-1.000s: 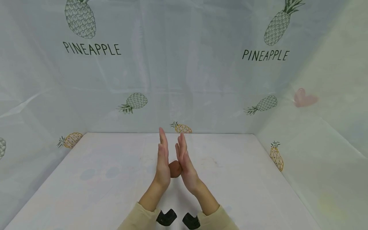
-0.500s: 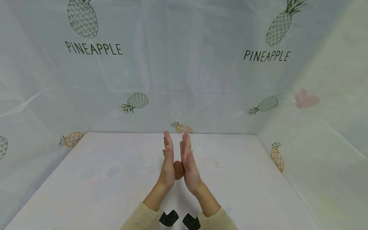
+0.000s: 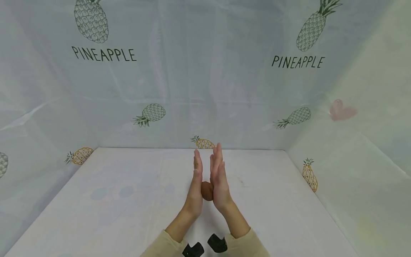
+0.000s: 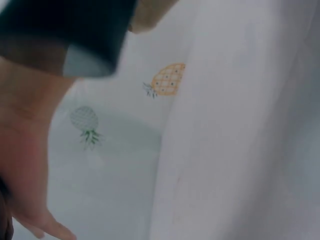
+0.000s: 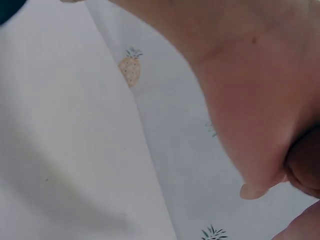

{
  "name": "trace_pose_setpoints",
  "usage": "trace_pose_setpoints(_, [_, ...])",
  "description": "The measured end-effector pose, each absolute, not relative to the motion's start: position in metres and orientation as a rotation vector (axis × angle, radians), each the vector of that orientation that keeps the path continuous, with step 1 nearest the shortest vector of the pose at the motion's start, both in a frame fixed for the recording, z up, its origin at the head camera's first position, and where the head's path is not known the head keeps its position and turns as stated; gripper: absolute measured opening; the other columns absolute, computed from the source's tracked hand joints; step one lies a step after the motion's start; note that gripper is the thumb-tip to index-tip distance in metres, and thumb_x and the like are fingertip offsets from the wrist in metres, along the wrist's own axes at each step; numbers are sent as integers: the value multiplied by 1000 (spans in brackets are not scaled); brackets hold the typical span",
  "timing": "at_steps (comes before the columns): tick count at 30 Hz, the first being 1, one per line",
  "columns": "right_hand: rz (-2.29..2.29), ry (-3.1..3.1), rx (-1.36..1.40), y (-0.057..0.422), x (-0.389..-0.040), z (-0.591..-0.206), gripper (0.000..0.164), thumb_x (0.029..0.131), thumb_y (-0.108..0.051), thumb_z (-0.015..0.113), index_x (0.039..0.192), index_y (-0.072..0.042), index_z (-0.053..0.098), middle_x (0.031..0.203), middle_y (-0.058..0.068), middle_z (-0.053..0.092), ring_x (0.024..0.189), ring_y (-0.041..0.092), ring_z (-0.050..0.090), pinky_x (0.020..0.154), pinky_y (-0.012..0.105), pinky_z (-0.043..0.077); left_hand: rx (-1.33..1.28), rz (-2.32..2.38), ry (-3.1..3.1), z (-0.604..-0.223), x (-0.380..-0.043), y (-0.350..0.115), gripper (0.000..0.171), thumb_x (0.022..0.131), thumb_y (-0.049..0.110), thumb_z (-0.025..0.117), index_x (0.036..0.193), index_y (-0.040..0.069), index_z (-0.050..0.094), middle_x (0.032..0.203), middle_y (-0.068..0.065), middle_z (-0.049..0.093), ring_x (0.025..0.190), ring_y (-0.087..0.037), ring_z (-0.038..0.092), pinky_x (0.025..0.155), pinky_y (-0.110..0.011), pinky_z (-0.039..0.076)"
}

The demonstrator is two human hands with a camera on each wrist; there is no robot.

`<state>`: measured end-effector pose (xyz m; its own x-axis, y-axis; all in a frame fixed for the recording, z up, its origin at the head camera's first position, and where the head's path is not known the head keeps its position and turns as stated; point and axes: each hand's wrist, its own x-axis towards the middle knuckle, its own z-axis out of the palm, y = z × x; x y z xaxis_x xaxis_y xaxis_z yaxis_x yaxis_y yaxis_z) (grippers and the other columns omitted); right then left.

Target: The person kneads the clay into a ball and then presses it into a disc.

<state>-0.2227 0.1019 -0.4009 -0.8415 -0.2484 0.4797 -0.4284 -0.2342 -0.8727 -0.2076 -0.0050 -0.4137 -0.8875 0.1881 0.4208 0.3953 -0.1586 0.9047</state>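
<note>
A smooth brown ball (image 3: 207, 191), apparently of clay, sits between two palms in the head view. My left hand (image 3: 194, 192) presses on its left side, and my right hand (image 3: 221, 191) on its right. Both hands stand upright above the white table, palms facing each other and fingers straight up. The fingertips are apart. In the right wrist view the brown ball (image 5: 307, 162) shows at the right edge, against a palm. At the left edge of the left wrist view, only a dark sliver shows beside a hand.
A white table (image 3: 128, 221) spreads below the hands. Pale sheeting (image 3: 192, 71) printed with pineapples rises behind it and along both sides. Black wrist-worn pieces (image 3: 193, 249) sit close together at the cuffs of the light sleeves (image 3: 167, 244).
Both hands have shifted right with the brown ball between them. The left hand has dropped slightly and the right has risen against each other. The ball's outline has varied between rounder and narrower.
</note>
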Motion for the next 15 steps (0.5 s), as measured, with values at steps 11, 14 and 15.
trace_pose_setpoints(11, [2233, -1911, 823, 102, -229, -409, 65, 112, -58, 3, 169, -33, -15, 175, -14, -17, 164, 24, -11, 128, 60, -13, -699, -2098, -1896, -408, -202, -5, 65, 110, 57, 7, 169, 34, -10, 175, 19, -17, 161, -8, -21, 124, -65, -19])
trace_pose_setpoints(14, [2230, -1947, 870, 98, -227, -412, 66, 111, -61, 2, 169, -35, -17, 175, -13, -19, 164, 27, -14, 127, 62, -14, -680, -2101, -1887, -406, -203, -8, 68, 109, 63, 8, 169, 36, -11, 174, 19, -19, 160, -8, -22, 122, -67, -20])
trace_pose_setpoints(15, [2228, -1957, 884, 97, -227, -413, 66, 111, -60, 1, 169, -34, -17, 175, -13, -19, 164, 28, -14, 127, 63, -14, -676, -2103, -1882, -405, -203, -9, 70, 108, 65, 8, 169, 37, -12, 174, 19, -20, 160, -9, -23, 122, -67, -21])
